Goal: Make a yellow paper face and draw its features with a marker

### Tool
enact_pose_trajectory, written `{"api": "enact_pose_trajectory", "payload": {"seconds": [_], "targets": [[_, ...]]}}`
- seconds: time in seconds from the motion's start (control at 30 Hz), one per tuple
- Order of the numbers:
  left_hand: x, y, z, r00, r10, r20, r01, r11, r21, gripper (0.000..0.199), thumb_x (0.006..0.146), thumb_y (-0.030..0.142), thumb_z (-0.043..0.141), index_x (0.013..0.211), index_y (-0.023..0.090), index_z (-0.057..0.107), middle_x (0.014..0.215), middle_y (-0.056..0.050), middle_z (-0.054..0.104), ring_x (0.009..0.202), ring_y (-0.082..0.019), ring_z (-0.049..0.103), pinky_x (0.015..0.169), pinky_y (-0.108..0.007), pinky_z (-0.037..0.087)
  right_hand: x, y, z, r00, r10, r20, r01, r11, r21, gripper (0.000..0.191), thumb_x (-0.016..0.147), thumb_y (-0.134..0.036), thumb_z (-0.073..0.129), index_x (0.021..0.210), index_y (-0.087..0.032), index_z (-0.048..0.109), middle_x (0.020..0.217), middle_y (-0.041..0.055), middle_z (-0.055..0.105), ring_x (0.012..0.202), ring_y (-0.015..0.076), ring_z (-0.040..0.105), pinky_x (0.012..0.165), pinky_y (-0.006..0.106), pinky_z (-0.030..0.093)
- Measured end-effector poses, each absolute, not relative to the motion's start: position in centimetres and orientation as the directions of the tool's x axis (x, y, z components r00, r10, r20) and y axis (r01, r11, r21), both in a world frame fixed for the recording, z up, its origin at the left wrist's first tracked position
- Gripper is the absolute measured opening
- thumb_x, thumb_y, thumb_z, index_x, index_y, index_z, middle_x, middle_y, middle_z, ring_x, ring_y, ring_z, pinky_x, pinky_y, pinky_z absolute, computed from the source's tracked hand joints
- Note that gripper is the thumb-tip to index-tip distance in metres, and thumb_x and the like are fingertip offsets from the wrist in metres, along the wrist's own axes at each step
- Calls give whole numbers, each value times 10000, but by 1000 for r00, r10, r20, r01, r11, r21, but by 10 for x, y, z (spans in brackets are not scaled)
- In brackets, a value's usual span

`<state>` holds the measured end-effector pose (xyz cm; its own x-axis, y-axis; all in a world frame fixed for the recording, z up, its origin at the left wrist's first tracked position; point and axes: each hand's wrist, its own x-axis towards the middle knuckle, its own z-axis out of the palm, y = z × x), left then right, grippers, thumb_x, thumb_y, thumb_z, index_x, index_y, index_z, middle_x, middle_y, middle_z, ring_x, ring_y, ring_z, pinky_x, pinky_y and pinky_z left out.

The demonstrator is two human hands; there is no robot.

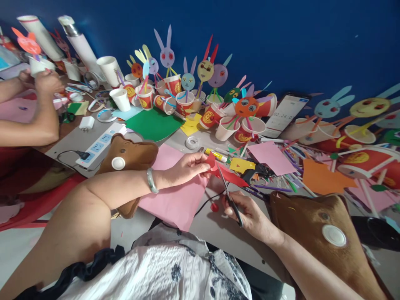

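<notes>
Near the middle of the head view, my left hand [192,166] pinches the left end of a piece of red paper [231,176]. My right hand [246,213] is closed around the handles of black-handled scissors [227,192]. The scissor blades point up and to the left and reach the red paper beside my left fingertips. Below my left hand lies a large pink sheet [178,200]. A small round red piece [214,207] is on the grey table just left of my right hand.
Paper cups [146,98] with paper rabbit heads stand along the blue wall. Brown cushions [325,225] flank my forearms. A power strip [101,143], green sheet [154,123], orange sheet [325,177] and upright phone [286,114] lie around. Another person's hands [46,81] hold a cup at left.
</notes>
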<state>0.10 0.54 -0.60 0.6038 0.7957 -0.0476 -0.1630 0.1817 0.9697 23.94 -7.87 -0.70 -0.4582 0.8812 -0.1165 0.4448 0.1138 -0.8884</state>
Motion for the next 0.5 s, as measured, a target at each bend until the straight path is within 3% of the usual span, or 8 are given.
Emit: {"api": "enact_pose_trajectory", "payload": {"seconds": [0.33,0.5], "targets": [[-1,4,-5,558,830,0,-110,74,991,167,864,292,678,852,170,566,785,19,621,731,-78,605,655,-199,492,240,-78,-6,-505,852,-140,433,110,-895,642,897,-790,569,686,-185,598,657,26,594,626,145,458,562,271,369],[0,5,-4,609,793,-20,-98,100,990,150,868,263,651,830,179,533,757,10,658,699,-89,649,655,-212,522,240,-78,-5,-515,847,-133,424,118,-898,641,902,-791,561,696,-185,595,670,25,599,647,149,472,597,276,377]]}}
